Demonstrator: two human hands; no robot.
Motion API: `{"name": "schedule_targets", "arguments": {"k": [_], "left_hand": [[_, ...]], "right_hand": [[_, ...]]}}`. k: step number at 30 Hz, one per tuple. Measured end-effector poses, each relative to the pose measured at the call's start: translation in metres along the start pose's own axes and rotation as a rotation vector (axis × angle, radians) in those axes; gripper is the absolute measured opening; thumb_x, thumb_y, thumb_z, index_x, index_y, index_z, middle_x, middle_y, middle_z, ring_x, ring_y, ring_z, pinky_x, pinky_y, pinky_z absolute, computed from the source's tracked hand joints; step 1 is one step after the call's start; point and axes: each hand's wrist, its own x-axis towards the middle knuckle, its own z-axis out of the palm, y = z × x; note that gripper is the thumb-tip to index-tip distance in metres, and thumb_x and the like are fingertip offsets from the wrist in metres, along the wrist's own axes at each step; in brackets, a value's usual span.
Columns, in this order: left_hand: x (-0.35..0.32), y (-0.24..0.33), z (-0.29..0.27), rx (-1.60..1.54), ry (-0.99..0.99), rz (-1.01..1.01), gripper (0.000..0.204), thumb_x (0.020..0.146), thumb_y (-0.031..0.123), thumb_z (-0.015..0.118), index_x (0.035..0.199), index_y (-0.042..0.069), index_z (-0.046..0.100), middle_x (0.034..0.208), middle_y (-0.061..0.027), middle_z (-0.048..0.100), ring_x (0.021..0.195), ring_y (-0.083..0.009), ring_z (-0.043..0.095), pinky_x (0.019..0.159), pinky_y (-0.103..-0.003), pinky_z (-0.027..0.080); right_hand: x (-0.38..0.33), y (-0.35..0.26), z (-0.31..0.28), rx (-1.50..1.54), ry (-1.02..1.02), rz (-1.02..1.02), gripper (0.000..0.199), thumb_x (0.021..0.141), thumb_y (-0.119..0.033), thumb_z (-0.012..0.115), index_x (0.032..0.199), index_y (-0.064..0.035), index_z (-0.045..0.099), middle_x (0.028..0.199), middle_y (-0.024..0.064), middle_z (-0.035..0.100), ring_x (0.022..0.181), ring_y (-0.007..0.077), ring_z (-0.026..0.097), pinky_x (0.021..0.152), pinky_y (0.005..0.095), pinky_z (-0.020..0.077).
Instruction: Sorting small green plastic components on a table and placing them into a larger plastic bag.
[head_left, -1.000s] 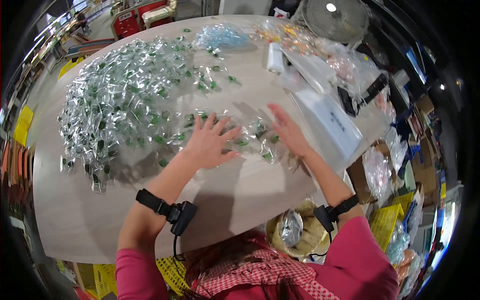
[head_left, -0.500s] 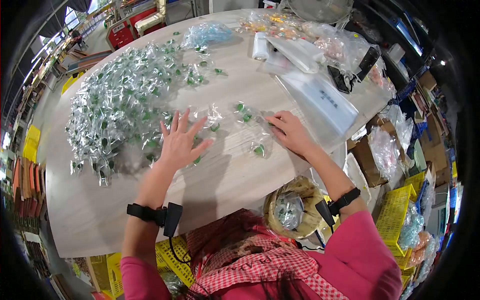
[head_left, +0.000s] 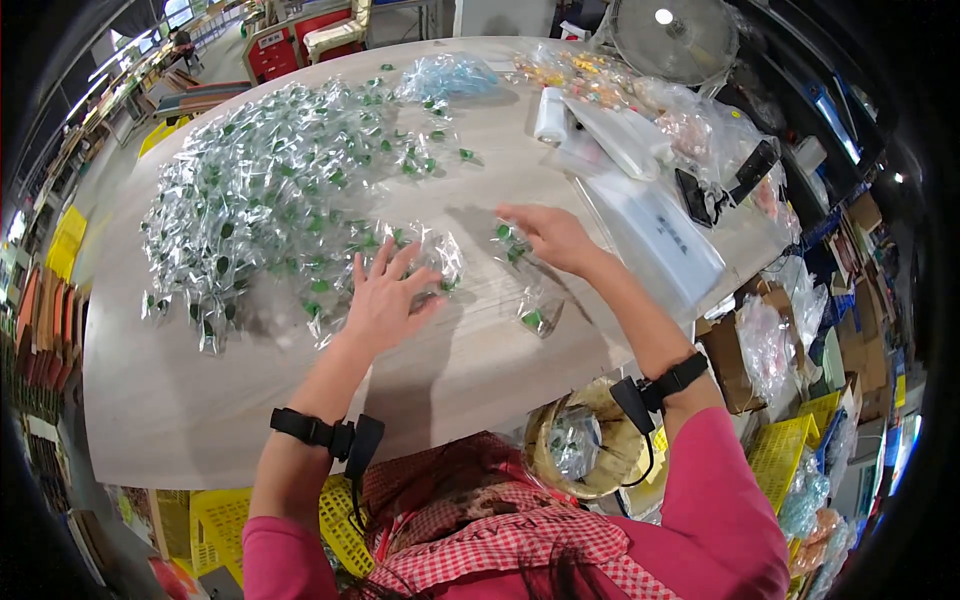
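Note:
A wide pile of small clear plastic packets (head_left: 235, 200), each with a green piece inside, covers the left half of the pale table (head_left: 420, 375). At the pile's near right edge, my left hand (head_left: 385, 303) is open with fingers spread, its fingertips at a few packets (head_left: 440, 255). My right hand (head_left: 555, 238) is palm down to the right, fingers stretched leftward and holding nothing that I can see. Just beside its fingertips lie a few green packets (head_left: 512, 245). Another packet (head_left: 535, 315) rests nearer to me, below my right wrist.
Blue packets (head_left: 448, 76) and orange-yellow packets (head_left: 570, 72) lie at the far side. Flat clear bags (head_left: 650, 225), a bag roll (head_left: 550, 115) and a phone (head_left: 692, 197) are on the right. A bin (head_left: 545, 440) with packets stands below the table edge. A fan (head_left: 672, 40) stands behind.
My right hand has moved a little left and away from me, above the loose packets. My left hand remains spread at the pile's edge. The whole view has shifted slightly.

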Motion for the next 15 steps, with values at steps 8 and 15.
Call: {"name": "schedule_targets", "arguments": {"k": [8,15], "left_hand": [[-0.001,0.002,-0.003,-0.050,0.030,-0.021,0.024,0.089,0.041,0.065,0.102,0.022,0.067,0.146,-0.0079,0.044,0.142,-0.0391,0.028,0.111,-0.070,0.015],[0.000,0.005,-0.002,-0.045,0.033,-0.030,0.024,0.089,0.040,0.064,0.105,0.021,0.067,0.146,-0.0076,0.044,0.143,-0.0386,0.028,0.112,-0.068,0.015]], "right_hand": [[0.003,0.000,-0.028,0.290,-0.150,0.285,0.035,0.091,-0.013,0.059,0.125,-0.0108,0.063,0.107,0.0071,0.072,0.095,0.0189,0.065,0.083,0.0344,0.0502],[-0.036,-0.008,-0.013,-0.081,-0.208,-0.058,0.062,0.080,-0.045,0.073,0.134,-0.0204,0.056,0.138,0.0056,0.052,0.096,0.0297,0.065,0.085,0.0404,0.0518]]}}
